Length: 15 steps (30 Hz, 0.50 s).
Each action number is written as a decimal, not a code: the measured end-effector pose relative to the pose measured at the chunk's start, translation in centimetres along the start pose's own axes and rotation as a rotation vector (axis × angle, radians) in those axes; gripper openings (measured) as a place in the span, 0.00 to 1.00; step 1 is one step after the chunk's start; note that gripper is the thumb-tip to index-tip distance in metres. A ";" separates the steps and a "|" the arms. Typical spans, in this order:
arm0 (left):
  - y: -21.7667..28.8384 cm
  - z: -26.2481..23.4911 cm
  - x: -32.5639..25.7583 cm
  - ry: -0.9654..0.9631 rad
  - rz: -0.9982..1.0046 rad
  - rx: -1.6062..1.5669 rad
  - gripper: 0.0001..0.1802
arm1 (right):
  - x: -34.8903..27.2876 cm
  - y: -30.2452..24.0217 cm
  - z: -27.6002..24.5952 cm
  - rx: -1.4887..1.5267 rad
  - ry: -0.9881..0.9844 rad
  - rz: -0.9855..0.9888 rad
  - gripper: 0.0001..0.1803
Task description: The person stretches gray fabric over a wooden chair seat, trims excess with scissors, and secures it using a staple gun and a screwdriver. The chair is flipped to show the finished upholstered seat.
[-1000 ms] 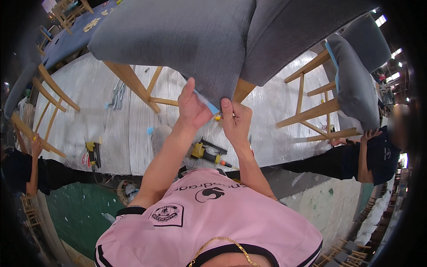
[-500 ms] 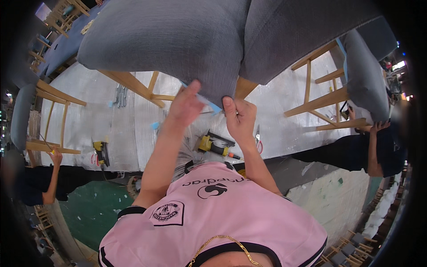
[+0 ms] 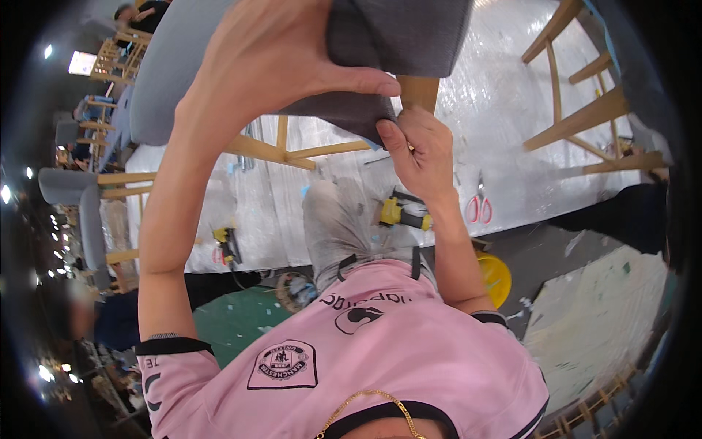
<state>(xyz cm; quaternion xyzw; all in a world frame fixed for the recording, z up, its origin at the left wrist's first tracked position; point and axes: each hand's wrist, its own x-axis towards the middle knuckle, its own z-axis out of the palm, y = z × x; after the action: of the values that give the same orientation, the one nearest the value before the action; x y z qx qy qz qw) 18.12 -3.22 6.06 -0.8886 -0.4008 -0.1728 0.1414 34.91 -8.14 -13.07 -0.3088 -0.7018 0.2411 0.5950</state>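
The step in hand looks to be drawing the grey cover snug at one lower corner of the chair (image 3: 409, 40). That cover corner (image 3: 358, 110) hangs at the chair's near edge, beside a wooden leg (image 3: 421, 93), with a sliver of blue lining (image 3: 374, 144) at its edge.

The right hand (image 3: 425, 155) pinches the tip of the corner between its thumb and curled fingers, just below the chair. The left hand (image 3: 270, 62) reaches up across the chair's near side, palm toward the cover and thumb laid out along it; its fingers are hidden or out of view, so I cannot tell whether it grips or only presses.

As I judge it, the next move calls for the right hand's pinch to hold firm while the left hand smooths the cover toward the leg, pulling evenly so that the corner neither bunches nor slips loose.

The chair is over a desk (image 3: 497, 95) wrapped in plastic. Nearer the person than the chair, a yellow and black stapler (image 3: 404, 212) lies below the right hand, with red-handled scissors (image 3: 480, 208) to its right. Right of the chair is another chair's wooden frame (image 3: 578, 121).
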 end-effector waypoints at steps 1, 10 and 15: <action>0.0 0.2 -0.3 -0.024 -0.029 -0.029 0.55 | 0.1 0.5 -0.1 -0.016 -0.019 -0.041 0.22; 2.5 0.3 0.2 -0.110 -0.267 -0.017 0.55 | -0.2 -0.5 3.4 0.246 0.227 0.138 0.22; 2.8 0.1 -0.4 -0.042 -0.346 0.008 0.62 | -1.2 -0.1 2.1 -0.124 0.197 0.045 0.22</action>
<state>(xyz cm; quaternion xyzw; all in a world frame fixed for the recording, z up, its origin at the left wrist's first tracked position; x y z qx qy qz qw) 20.05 -5.19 5.49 -0.8092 -0.5511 -0.1744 0.1050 32.92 -9.01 -14.21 -0.3830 -0.6463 0.1788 0.6353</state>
